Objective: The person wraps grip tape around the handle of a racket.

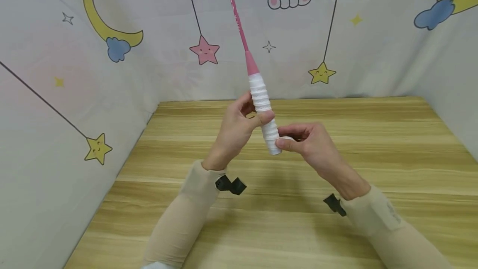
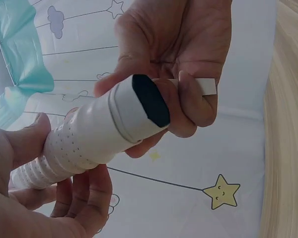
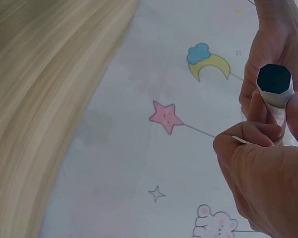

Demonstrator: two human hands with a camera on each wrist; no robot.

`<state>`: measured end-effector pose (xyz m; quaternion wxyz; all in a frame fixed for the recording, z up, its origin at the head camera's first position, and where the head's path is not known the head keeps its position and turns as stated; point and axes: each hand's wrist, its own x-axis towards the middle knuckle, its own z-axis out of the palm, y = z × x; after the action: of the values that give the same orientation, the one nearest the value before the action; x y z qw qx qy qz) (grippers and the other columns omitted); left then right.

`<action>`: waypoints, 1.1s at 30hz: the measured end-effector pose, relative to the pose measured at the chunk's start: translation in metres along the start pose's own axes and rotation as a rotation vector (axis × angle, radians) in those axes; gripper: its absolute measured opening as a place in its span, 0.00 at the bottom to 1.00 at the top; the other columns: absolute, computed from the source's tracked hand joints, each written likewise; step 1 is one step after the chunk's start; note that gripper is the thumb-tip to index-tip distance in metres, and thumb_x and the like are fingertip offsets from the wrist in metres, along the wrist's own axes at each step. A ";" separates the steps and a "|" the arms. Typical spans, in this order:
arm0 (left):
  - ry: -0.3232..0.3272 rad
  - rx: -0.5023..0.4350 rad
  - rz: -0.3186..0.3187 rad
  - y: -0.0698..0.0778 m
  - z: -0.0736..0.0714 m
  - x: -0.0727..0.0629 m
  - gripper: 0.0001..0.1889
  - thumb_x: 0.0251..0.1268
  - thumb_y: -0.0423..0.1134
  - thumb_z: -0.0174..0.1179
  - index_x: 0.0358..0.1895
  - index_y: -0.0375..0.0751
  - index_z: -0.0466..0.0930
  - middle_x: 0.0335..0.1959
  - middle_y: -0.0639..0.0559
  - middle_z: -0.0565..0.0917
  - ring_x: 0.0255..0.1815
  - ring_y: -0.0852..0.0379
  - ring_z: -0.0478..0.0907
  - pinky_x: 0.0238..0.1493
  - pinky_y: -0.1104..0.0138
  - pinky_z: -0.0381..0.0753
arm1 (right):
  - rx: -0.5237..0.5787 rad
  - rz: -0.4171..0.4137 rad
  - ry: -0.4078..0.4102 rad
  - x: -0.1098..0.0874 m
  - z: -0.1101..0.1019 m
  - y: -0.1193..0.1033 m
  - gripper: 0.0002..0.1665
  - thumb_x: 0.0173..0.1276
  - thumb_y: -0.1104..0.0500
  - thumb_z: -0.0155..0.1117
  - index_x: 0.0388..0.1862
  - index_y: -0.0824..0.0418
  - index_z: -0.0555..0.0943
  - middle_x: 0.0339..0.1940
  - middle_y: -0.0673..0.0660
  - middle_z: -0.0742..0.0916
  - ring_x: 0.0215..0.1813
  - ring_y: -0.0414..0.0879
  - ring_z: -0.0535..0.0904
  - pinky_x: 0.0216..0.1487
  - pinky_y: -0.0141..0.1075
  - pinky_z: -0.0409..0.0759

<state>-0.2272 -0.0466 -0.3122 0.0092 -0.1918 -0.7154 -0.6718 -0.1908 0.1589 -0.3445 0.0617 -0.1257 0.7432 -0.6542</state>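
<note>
A badminton racket with a pink shaft (image 1: pixel 236 13) slants upward above the table, its head out of view. White perforated wrap (image 1: pixel 260 92) covers the handle in raised ridges. My left hand (image 1: pixel 233 130) grips the handle around its middle, thumb across the front. Near the butt, my right hand (image 1: pixel 317 146) pinches a strip of white grip tape (image 2: pixel 206 86) between thumb and fingers. The strip's loose end pokes out past the curled fingers in the left wrist view. Both wrist views show the bare dark butt cap (image 3: pixel 274 78) at the handle's end.
Beneath the hands lies a wood-grain table (image 1: pixel 276 227). A white cloth backdrop (image 1: pixel 239 78) printed with stars, moons and a bear rises behind it and along the sides. Each forearm carries a small black wrist camera (image 1: pixel 230 184).
</note>
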 end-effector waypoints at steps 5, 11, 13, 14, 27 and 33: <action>0.017 -0.047 0.002 0.000 -0.003 0.001 0.29 0.73 0.25 0.68 0.76 0.31 0.75 0.54 0.42 0.83 0.53 0.57 0.81 0.52 0.69 0.83 | 0.015 0.004 0.004 -0.001 -0.001 -0.001 0.21 0.75 0.63 0.75 0.62 0.72 0.87 0.44 0.39 0.95 0.51 0.39 0.90 0.56 0.33 0.87; 0.023 -0.108 0.024 -0.001 -0.005 0.002 0.32 0.72 0.22 0.66 0.78 0.29 0.72 0.52 0.46 0.82 0.51 0.59 0.80 0.52 0.72 0.84 | 0.029 0.018 0.019 -0.002 -0.002 -0.003 0.16 0.74 0.62 0.76 0.57 0.66 0.90 0.42 0.40 0.95 0.48 0.40 0.90 0.55 0.34 0.86; 0.013 -0.129 0.026 -0.002 -0.006 0.002 0.32 0.72 0.21 0.65 0.78 0.28 0.71 0.52 0.46 0.82 0.51 0.59 0.80 0.52 0.72 0.84 | 0.028 0.025 0.022 -0.002 -0.002 -0.003 0.12 0.73 0.61 0.77 0.53 0.63 0.91 0.41 0.41 0.95 0.47 0.41 0.89 0.55 0.35 0.85; 0.008 -0.139 0.027 -0.002 -0.006 0.002 0.32 0.73 0.20 0.65 0.78 0.27 0.71 0.52 0.46 0.82 0.50 0.58 0.80 0.51 0.72 0.85 | 0.028 0.031 0.024 -0.002 -0.002 -0.003 0.10 0.72 0.61 0.78 0.50 0.61 0.92 0.40 0.41 0.95 0.46 0.41 0.88 0.54 0.35 0.85; -0.059 -0.209 0.058 0.001 -0.009 0.001 0.33 0.76 0.18 0.59 0.82 0.28 0.65 0.60 0.26 0.82 0.50 0.60 0.85 0.53 0.70 0.88 | 0.061 0.077 -0.007 0.000 0.000 -0.004 0.04 0.70 0.58 0.80 0.35 0.54 0.92 0.44 0.44 0.93 0.55 0.45 0.87 0.61 0.38 0.83; -0.125 -0.339 0.058 0.001 -0.010 0.000 0.35 0.75 0.34 0.61 0.82 0.28 0.65 0.57 0.43 0.87 0.50 0.59 0.89 0.58 0.65 0.91 | 0.215 0.042 -0.082 -0.001 -0.002 0.001 0.05 0.75 0.59 0.76 0.36 0.53 0.91 0.42 0.44 0.92 0.51 0.43 0.85 0.57 0.34 0.82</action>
<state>-0.2293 -0.0566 -0.3104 -0.0485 -0.2524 -0.5853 -0.7690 -0.1908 0.1607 -0.3455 0.1187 -0.1294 0.6681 -0.7230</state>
